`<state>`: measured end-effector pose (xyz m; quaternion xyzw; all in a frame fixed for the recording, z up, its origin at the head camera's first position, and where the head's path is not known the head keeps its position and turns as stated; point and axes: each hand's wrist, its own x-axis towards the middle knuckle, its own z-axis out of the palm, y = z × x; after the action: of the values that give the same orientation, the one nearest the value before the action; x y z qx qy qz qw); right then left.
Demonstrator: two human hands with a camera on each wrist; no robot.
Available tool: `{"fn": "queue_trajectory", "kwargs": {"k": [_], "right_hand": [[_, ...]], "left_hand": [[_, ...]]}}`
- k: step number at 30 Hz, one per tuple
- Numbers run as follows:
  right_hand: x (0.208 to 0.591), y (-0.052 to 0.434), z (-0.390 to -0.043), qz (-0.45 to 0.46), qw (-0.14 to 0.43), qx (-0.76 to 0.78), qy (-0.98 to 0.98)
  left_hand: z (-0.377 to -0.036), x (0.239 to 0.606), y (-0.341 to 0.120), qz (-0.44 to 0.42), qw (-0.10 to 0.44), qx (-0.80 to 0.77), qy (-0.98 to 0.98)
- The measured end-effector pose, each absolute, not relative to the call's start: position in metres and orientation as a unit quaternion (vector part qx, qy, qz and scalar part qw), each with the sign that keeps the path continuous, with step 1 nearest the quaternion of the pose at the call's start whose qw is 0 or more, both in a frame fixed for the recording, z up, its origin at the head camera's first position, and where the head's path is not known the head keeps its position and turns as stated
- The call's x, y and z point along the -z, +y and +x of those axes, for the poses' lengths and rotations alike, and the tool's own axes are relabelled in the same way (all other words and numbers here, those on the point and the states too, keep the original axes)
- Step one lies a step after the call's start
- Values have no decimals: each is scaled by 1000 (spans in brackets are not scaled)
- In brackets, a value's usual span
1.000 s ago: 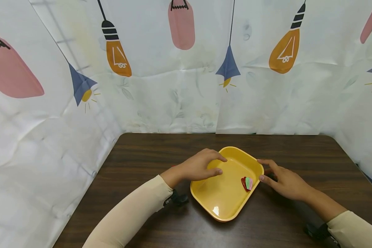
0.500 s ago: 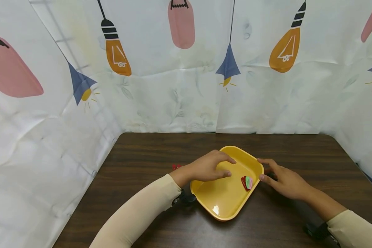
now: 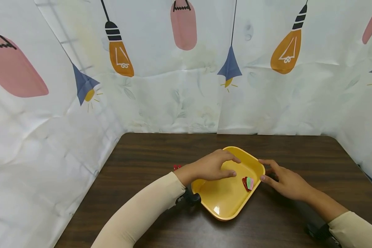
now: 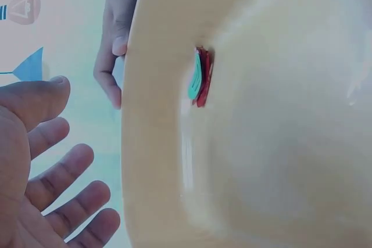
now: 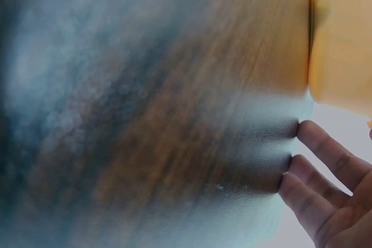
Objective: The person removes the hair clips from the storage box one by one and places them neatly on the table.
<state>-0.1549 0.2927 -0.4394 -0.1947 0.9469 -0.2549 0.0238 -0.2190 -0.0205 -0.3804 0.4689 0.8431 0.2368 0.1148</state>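
Note:
A yellow tray (image 3: pixel 218 196) stands on the dark wooden table. Small hair clips (image 3: pixel 248 184), red, green and pink, lie together inside it by the right wall; the left wrist view shows the green clip (image 4: pixel 196 79) against the red ones. Over the tray's left part hovers my left hand (image 3: pixel 215 167), fingers spread and holding nothing. My right hand (image 3: pixel 286 182) is at the tray's right corner, index finger and thumb by the rim. In the right wrist view, other fingertips (image 5: pixel 311 135) rest on the table.
Small red items (image 3: pixel 177 167), partly hidden by my left forearm, lie on the table left of the tray. The table (image 3: pixel 155 148) ends at a printed curtain (image 3: pixel 173 96) behind and on both sides.
My left hand has moved right across the tray, uncovering the red items behind the forearm. The right hand, tray and clips stay in place.

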Motion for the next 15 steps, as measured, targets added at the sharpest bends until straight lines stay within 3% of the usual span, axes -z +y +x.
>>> {"fn": "queue_trajectory", "kwargs": {"k": [15], "right_hand": [[442, 294, -156, -197, 27, 257, 946]], "left_hand": [[-226, 381, 3, 487, 120, -223, 836]]}}
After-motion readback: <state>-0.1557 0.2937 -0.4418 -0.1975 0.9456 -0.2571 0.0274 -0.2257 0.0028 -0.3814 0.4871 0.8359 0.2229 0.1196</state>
